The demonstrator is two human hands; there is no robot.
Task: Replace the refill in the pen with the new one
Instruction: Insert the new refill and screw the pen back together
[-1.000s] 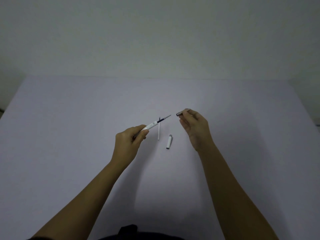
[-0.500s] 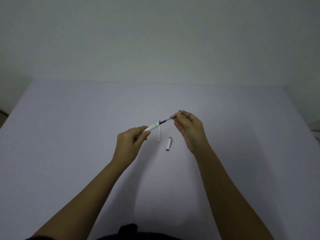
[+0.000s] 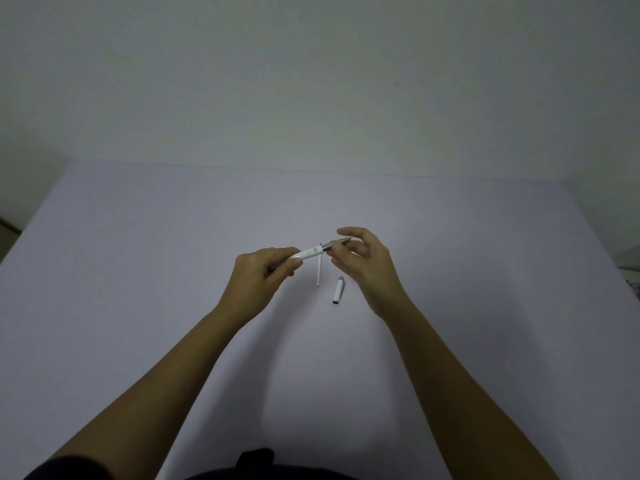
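- Pen (image 3: 311, 252) is held in the air, its white barrel pinched in the closed left hand (image 3: 258, 277); the right hand (image 3: 360, 261) has thumb and fingers loosely curled around the metallic tip section (image 3: 337, 243), seemingly screwing it on.
- Judging by this, the swap looks nearly done: 1 thin white refill (image 3: 318, 271) lies on the surface just below the hands.
- Left to do: tighten, then fit the smooth cylindrical cap (image 3: 338, 290) lying under the right hand.

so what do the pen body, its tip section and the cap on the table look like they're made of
Pen body: probably plastic, matte white with faint print. Tip section: looks like metal, grey-brown with a dull sheen, though coated plastic is possible. Cap: white, likely plastic, with darker greyish ends.
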